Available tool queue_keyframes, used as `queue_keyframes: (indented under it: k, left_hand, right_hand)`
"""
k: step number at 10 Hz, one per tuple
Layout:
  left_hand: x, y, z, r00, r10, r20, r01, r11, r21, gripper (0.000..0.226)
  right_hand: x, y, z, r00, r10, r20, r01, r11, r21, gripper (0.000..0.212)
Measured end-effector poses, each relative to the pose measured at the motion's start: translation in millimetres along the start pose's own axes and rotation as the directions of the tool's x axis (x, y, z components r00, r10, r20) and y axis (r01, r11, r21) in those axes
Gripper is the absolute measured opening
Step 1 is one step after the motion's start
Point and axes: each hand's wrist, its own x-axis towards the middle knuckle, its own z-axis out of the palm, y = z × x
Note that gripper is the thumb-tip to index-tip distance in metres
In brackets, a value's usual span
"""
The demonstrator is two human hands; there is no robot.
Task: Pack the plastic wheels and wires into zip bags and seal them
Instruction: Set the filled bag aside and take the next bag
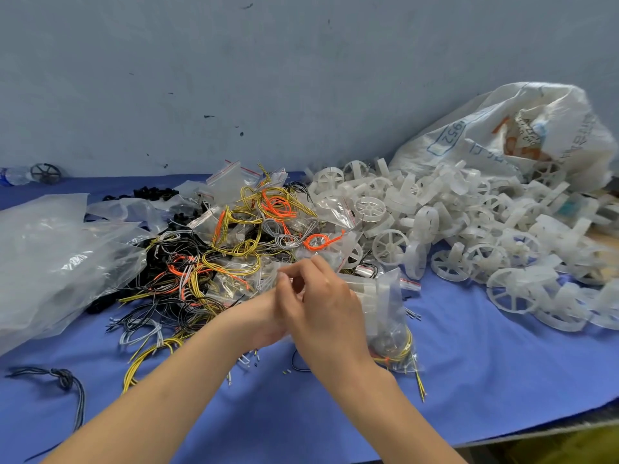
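Clutter rings the working spot on the blue cloth-covered table (485, 380). Far and left of the hands lies a tangled heap of yellow, orange, black and grey wires (234, 249), with small empty clear bags (231, 182) mixed into its far side. To the right spreads a pile of translucent white spoked plastic wheels (469, 236), spilling from a white woven sack (502, 128) against the grey-blue wall (301, 78). Large crumpled clear plastic bags (50, 256) cover the left side, and a knotted bundle of dark cords (63, 376) lies near left. A black spoked wheel (45, 172) and a clear plastic bottle (13, 175) sit far left by the wall.

Open cloth shows mainly on the near side and in a strip between the hands and the wheel pile. The table's near edge cuts diagonally across the near right corner.

The clear plastic zip bag (385, 313) with a red seal strip sits just right of the hands, holding white wheels and yellow and orange wires. Its long axis runs near to far, with the mouth on the far side and the red strip at the far right corner. Yellow wire ends poke out past its near end.

The right hand (321, 306) covers the zip bag's left part, fingers and thumb curled, pinching the far left end of the mouth. The left hand (268, 321) crosses beneath it; its fingers are hidden, so its grip cannot be told.
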Motion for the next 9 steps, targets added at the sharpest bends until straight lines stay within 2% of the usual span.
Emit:
queue_keyframes:
  k: [1,2,3,4,5,6,7,8,9]
  left_hand:
    - [2.4,-0.2,1.6,0.988,0.157,-0.008,-0.145,0.932,0.332,0.047]
    - [17.7,-6.5,14.8,1.0,-0.028,0.004,0.028,1.0,-0.004,0.022]
    - [23.2,-1.9,14.9,0.997,-0.068,0.033,0.068,0.998,0.018,0.026]
    - [23.5,-1.4,16.7,0.99,-0.135,0.043,0.128,0.984,0.123,0.036]
    - [12.2,-18.3,18.1,0.995,0.103,0.016,-0.104,0.988,0.116,0.044]
    - [1.6,-33.4,14.3,0.984,0.176,-0.021,-0.177,0.979,-0.099,0.017]
    - [-14.5,-44.7,12.9,0.99,0.126,-0.072,-0.142,0.762,-0.632,0.028]
    - [-25.5,-64.0,10.0,0.998,0.027,-0.048,-0.055,0.48,-0.876,0.056]
    - [-40.9,-74.5,7.5,0.992,0.116,-0.051,-0.119,0.713,-0.691,0.043]
  right_hand:
    - [0.5,1.1,1.6,1.0,0.005,0.01,-0.005,1.0,-0.018,0.013]
    - [0.2,3.0,6.0,0.999,0.004,0.053,0.0,0.997,-0.077,0.015]
    - [1.8,3.8,10.3,0.998,0.017,0.059,-0.01,0.994,-0.113,0.017]
    - [4.4,5.7,12.9,0.995,0.022,0.102,-0.006,0.987,-0.161,0.021]
    - [10.3,10.9,5.7,0.992,-0.003,0.13,0.017,0.994,-0.104,0.029]
    - [24.4,18.6,-5.9,0.998,-0.052,0.039,0.053,0.998,-0.021,0.03]
    - [43.0,29.5,-10.3,0.994,-0.033,0.1,0.042,0.996,-0.084,0.028]
    - [57.4,38.4,-6.3,0.964,0.066,0.259,-0.022,0.985,-0.169,0.037]
    - [65.6,44.3,2.9,0.919,0.117,0.377,-0.033,0.975,-0.221,0.041]
